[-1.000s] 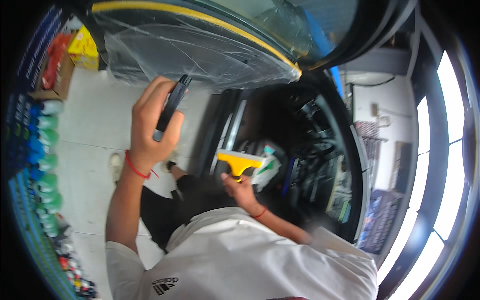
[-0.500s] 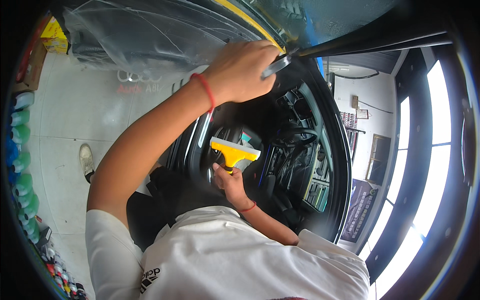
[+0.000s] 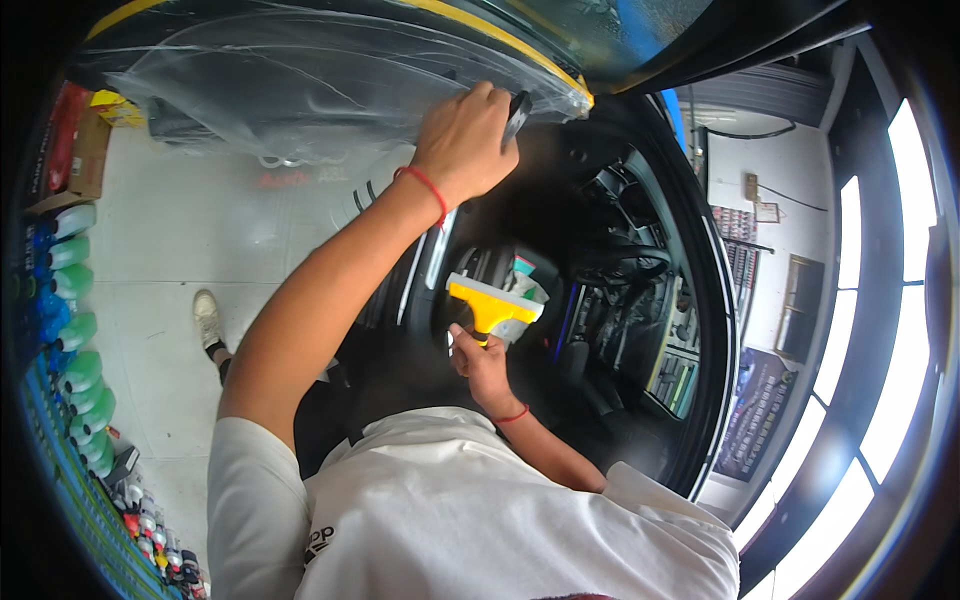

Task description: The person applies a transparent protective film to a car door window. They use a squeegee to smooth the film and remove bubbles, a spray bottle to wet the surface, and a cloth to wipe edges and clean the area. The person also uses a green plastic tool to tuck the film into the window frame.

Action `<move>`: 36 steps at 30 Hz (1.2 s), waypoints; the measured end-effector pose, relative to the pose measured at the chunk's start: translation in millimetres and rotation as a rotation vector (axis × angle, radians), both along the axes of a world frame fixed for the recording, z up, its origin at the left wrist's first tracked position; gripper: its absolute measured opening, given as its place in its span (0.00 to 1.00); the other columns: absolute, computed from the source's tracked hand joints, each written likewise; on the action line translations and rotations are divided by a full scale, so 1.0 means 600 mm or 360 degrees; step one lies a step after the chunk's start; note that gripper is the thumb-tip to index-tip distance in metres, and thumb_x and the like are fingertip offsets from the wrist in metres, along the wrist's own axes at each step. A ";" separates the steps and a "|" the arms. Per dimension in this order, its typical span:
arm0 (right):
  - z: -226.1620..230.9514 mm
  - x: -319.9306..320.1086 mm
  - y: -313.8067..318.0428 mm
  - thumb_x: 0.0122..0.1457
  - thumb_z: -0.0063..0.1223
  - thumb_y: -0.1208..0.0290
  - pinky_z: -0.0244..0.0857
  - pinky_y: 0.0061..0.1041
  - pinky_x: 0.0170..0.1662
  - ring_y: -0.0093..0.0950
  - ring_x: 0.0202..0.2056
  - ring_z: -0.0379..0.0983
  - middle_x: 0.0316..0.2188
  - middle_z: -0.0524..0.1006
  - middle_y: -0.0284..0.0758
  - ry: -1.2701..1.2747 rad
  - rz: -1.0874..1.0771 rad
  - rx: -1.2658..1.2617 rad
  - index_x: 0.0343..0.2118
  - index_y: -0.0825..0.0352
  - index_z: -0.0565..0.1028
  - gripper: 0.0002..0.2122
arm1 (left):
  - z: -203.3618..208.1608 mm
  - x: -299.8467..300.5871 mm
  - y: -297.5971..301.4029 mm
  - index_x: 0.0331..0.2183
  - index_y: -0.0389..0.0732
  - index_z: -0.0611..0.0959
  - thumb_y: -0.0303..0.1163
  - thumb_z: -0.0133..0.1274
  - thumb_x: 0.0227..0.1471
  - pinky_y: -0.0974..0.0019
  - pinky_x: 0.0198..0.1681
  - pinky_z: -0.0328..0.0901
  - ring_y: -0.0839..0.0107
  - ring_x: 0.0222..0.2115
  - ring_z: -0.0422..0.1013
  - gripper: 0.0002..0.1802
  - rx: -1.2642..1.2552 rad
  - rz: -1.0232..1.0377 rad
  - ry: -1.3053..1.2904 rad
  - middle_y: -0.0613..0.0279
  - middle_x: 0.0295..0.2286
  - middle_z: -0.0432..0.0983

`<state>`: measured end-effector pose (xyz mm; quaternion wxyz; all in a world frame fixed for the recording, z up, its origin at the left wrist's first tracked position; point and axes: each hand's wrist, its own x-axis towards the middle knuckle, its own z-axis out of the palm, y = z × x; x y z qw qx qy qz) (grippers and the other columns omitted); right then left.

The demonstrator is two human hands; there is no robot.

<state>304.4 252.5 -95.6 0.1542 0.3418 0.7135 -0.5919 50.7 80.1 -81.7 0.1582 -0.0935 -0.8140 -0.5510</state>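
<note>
My left hand [image 3: 466,145] is raised at the car door's inner end, its fingers closed round a dark, flat tool [image 3: 516,118] whose kind I cannot make out. Beside it hangs clear plastic film [image 3: 290,90] over the open door, with a yellow strip [image 3: 500,38] along the top edge. Lower down, in front of my chest, my right hand [image 3: 482,372] grips a yellow squeegee [image 3: 490,306] by its dark handle. The squeegee's pale blade faces away from me, touching nothing that I can see.
The car's interior, with its steering wheel [image 3: 625,268], lies to the right. At the left, bottles of green liquid [image 3: 82,375] line the pale floor [image 3: 150,330], near a cardboard box [image 3: 92,155]. A person's shoe [image 3: 207,318] stands on the floor.
My left hand with the dark tool has moved a little left and away from the door's top corner. The view has shifted; my right hand still holds the squeegee in much the same pose.
</note>
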 end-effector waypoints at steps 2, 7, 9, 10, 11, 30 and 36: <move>-0.008 -0.008 -0.006 0.61 0.60 0.65 0.47 0.17 0.17 0.14 0.12 0.57 0.11 0.64 0.23 0.0026 0.0067 -0.0072 0.21 0.62 0.72 0.13 | 0.004 0.041 -0.039 0.35 0.34 0.75 0.31 0.55 0.47 0.49 0.39 0.67 0.46 0.37 0.72 0.13 0.0056 0.0048 -0.0018 0.50 0.34 0.72; -0.020 -0.049 -0.039 0.60 0.60 0.66 0.47 0.18 0.16 0.15 0.12 0.56 0.11 0.63 0.23 0.0046 0.0245 -0.0100 0.22 0.61 0.71 0.13 | 0.021 0.162 -0.172 0.33 0.31 0.74 0.24 0.50 0.45 0.56 0.33 0.65 0.48 0.29 0.69 0.10 0.0318 0.0404 0.0142 0.49 0.29 0.68; -0.028 -0.066 -0.055 0.61 0.60 0.66 0.47 0.18 0.16 0.15 0.12 0.57 0.12 0.64 0.24 0.0065 0.0371 -0.0118 0.21 0.62 0.71 0.13 | 0.027 0.227 -0.230 0.33 0.32 0.75 0.22 0.49 0.44 0.56 0.33 0.65 0.49 0.29 0.68 0.10 0.0312 0.0482 -0.0132 0.49 0.29 0.68; -0.033 -0.081 -0.065 0.61 0.60 0.65 0.47 0.18 0.16 0.15 0.12 0.56 0.11 0.64 0.24 0.0045 0.0441 -0.0156 0.21 0.62 0.71 0.14 | 0.033 0.264 -0.253 0.34 0.32 0.75 0.21 0.49 0.44 0.57 0.33 0.65 0.50 0.28 0.68 0.10 0.0307 0.0541 -0.0265 0.49 0.28 0.68; -0.041 -0.094 -0.078 0.61 0.60 0.64 0.47 0.18 0.16 0.15 0.12 0.56 0.11 0.64 0.24 0.0035 0.0508 -0.0204 0.21 0.62 0.71 0.14 | 0.041 0.294 -0.269 0.32 0.32 0.75 0.21 0.47 0.43 0.58 0.33 0.65 0.52 0.27 0.68 0.09 0.0266 0.0666 -0.0175 0.49 0.28 0.68; -0.105 -0.172 -0.217 0.60 0.61 0.64 0.48 0.18 0.17 0.13 0.13 0.57 0.12 0.64 0.22 0.0228 0.1383 -0.0550 0.22 0.64 0.72 0.13 | 0.176 0.586 -0.267 0.34 0.28 0.79 0.18 0.48 0.36 0.68 0.36 0.67 0.59 0.29 0.73 0.17 -0.0018 0.0893 -0.0042 0.49 0.30 0.73; -0.095 -0.172 -0.186 0.60 0.61 0.63 0.47 0.17 0.17 0.12 0.13 0.55 0.13 0.63 0.20 0.0181 0.1322 -0.0461 0.24 0.64 0.73 0.13 | 0.057 0.577 -0.249 0.54 0.26 0.71 0.18 0.39 0.46 0.68 0.41 0.70 0.63 0.38 0.79 0.31 0.0951 0.0914 -0.0338 0.50 0.49 0.75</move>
